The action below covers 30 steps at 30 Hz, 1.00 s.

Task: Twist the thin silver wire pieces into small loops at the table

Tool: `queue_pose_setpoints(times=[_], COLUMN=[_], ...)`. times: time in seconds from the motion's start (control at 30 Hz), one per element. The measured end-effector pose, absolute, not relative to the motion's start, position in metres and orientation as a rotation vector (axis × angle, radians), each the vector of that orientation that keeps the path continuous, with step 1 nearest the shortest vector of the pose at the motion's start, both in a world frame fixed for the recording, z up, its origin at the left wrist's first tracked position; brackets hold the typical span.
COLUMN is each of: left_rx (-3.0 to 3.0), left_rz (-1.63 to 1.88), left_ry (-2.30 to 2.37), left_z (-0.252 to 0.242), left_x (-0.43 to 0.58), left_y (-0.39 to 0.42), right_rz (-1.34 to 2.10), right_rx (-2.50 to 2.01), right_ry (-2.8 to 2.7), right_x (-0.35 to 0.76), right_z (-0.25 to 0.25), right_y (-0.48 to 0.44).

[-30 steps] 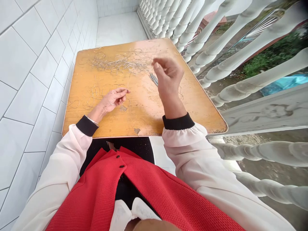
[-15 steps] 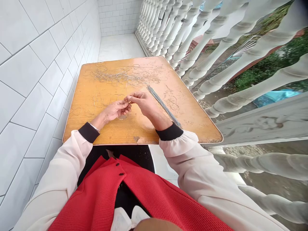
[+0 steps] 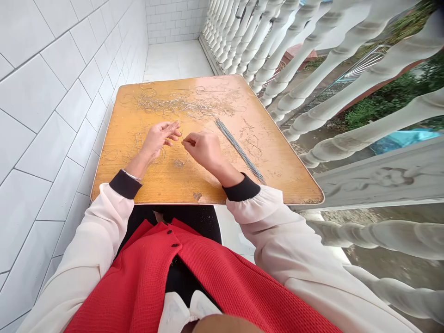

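Observation:
My right hand (image 3: 205, 149) pinches a thin wire (image 3: 182, 135) between thumb and forefinger, over the near middle of the wooden table (image 3: 114, 185). Just left of it, my left hand (image 3: 157, 140) is raised with fingers stretched out and apart, nothing visibly gripped. The wire's short end stands up in the gap between both hands. Close to my right hand lies a bundle of straight grey wires (image 3: 239, 150), slanting toward the near right. Beyond both hands spreads a tangled heap of bent thin wires (image 3: 173, 104).
More loose curled wires (image 3: 111, 155) lie on the table's left part, and a bent loop (image 3: 255, 147) lies right of the bundle. A white tiled wall (image 3: 52, 125) runs along the left. White balusters (image 3: 298, 101) line the right side.
My hands, touching at the fingertips before, have parted. My left hand has moved up and left and its fingers have opened; my right hand keeps its pinch.

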<state>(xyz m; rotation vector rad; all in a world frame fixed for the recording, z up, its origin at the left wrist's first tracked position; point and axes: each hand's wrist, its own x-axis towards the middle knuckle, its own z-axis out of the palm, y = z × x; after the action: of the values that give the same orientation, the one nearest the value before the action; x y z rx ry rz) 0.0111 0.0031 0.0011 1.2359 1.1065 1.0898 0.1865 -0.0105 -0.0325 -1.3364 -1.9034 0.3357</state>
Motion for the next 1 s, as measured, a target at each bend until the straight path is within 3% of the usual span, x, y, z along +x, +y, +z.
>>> queue_pose_setpoints(times=[0.17,0.3,0.37,0.57,0.67,0.83,1.0], left_rx=[1.246,1.223,1.217,1.281,1.327,1.347,1.323], left_rz=[1.027,1.037,1.059,1.036,1.037,1.089,1.260], left_ry=[1.176,1.212,1.223,1.186,1.140,1.135,1.285], left_z=[0.002,0.001,0.002,0.005,0.006,0.006,0.006], left_x=[0.013,0.012,0.009,0.002,0.001,0.002,0.000], left_y=[0.002,0.002,0.003,0.005,0.006,0.009,0.016], right_rz=[0.030,0.006,0.140,1.088,1.364,1.592,1.538], right_rx=[-1.310,-1.293,-1.290,-1.203,-1.145,-1.058,-1.074], right_ry=[-2.118,-2.172,-2.091,-1.602,-1.409,-1.257,-1.348], right_x=[0.184,0.182,0.181,0.180,0.182,0.181,0.179], right_z=[-0.039,-0.041,-0.042,-0.039,-0.035,-0.031,-0.035], right_y=[-0.010,-0.012,-0.014,-0.011,-0.009,-0.010,-0.011])
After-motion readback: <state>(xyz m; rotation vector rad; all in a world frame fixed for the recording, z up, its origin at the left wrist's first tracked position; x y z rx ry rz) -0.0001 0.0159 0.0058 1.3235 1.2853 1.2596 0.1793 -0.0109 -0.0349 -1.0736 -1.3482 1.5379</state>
